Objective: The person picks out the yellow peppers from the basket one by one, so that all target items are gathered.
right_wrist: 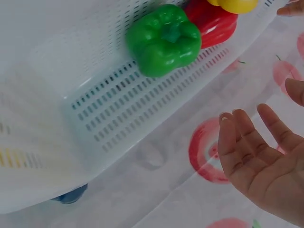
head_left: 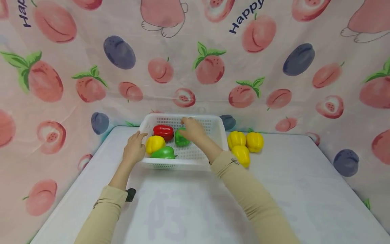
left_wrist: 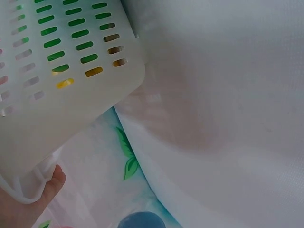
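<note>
A white plastic basket (head_left: pixel 179 165) with slotted walls stands at the back of the table. My left hand (head_left: pixel 134 148) grips its left rim; in the left wrist view, part of this hand (left_wrist: pixel 21 211) shows at the rim beside the outer wall. Inside are a red bell pepper (head_left: pixel 163 132), a yellow bell pepper (head_left: pixel 155 145) and two green ones, one at the front (head_left: pixel 164 153) and one farther back (right_wrist: pixel 164 40). My right hand (head_left: pixel 195 131) is over the basket near the back green pepper, its fingers (right_wrist: pixel 251 142) loosely bent, holding nothing.
Three yellow bell peppers (head_left: pixel 241 155) lie clustered on the table, close by the basket's right wall. A fruit-printed cloth (head_left: pixel 182 74) hangs right behind the white table (head_left: pixel 182 210). A dark band (head_left: pixel 131 195) is on my left wrist.
</note>
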`<state>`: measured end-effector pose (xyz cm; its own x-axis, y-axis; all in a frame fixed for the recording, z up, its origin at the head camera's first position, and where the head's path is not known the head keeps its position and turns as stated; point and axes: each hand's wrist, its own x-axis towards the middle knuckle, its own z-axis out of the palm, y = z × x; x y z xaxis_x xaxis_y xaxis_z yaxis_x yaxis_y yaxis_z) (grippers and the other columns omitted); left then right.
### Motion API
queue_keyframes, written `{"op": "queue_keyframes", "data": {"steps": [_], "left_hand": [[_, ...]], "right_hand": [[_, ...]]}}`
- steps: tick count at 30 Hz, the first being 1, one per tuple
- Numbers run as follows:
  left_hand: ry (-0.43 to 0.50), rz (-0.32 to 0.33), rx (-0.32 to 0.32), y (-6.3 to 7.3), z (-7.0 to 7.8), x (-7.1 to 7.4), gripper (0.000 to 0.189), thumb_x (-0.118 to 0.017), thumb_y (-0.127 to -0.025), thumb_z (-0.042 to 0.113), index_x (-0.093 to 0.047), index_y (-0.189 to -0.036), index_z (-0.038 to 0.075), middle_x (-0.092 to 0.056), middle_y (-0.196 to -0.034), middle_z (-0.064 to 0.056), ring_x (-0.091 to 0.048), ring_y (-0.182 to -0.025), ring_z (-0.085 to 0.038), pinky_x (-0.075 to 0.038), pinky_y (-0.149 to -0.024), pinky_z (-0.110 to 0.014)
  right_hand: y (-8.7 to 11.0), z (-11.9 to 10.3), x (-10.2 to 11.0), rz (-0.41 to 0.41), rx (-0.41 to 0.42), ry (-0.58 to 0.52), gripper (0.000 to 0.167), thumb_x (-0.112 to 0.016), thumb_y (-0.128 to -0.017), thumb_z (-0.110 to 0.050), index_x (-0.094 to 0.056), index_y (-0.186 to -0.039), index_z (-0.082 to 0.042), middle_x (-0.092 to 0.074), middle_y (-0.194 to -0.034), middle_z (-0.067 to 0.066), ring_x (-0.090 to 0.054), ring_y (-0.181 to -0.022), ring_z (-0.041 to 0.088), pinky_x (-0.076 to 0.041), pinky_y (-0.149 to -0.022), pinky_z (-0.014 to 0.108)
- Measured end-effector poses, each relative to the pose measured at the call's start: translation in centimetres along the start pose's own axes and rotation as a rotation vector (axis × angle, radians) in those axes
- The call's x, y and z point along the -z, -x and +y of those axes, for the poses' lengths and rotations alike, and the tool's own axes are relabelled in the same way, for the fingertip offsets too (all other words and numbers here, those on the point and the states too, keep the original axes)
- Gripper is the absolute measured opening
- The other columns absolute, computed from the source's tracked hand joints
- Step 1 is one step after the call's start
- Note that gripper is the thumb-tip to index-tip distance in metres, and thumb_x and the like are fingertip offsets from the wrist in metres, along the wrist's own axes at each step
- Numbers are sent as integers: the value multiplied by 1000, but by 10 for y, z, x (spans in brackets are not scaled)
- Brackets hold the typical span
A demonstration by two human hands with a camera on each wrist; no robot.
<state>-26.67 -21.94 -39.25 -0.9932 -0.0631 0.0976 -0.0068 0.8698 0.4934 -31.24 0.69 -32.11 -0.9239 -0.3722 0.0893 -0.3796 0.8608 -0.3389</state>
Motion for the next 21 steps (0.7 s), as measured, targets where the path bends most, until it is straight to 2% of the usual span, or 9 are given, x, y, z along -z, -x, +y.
{"op": "queue_keyframes", "data": {"steps": [8, 11, 16, 18, 21], "left_hand": [[-7, 3, 0, -1, 1, 0, 51, -34, -89, 0, -41, -139, 4, -22, -153, -25, -22, -138, -47, -27, -105, -68], [-1, 7, 0, -2, 0, 0, 50, -35, -90, 0, -40, -139, 3, -22, -153, -25, -21, -138, -46, -26, -106, -68], [16, 10, 8, -2, -2, 0, 51, -36, -89, -1, -39, -140, 2, -22, -152, -26, -21, -138, -47, -25, -106, -68], [22, 9, 11, -1, -2, 0, 51, -36, -89, -1, -39, -140, 2, -22, -152, -26, -22, -138, -47, -25, -106, -67], [29, 8, 15, -1, -1, 0, 51, -35, -89, -1, -39, -141, 2, -22, -153, -26, -22, -138, -47, -25, -106, -67]], "right_hand": [[-5, -23, -9, -10, 34, 41, 36, -61, -91, -27, -58, -120, -7, -64, -117, 8, -62, -103, 22, -53, -89, 33], [-6, -34, -15, 3, 4, 36, 35, -61, -91, -28, -59, -119, -8, -66, -114, 6, -63, -99, 21, -54, -87, 33], [-6, -58, -25, 19, -72, -7, 44, -62, -90, -31, -55, -128, -11, -64, -122, 4, -63, -103, 20, -55, -88, 33], [-7, -66, -29, 6, -85, -16, 49, -62, -90, -31, -51, -134, -12, -61, -128, 4, -62, -107, 20, -54, -90, 34], [-9, -75, -32, -29, -86, -5, 48, -63, -89, -32, -52, -132, -13, -61, -124, 5, -63, -103, 21, -56, -86, 35]]}}
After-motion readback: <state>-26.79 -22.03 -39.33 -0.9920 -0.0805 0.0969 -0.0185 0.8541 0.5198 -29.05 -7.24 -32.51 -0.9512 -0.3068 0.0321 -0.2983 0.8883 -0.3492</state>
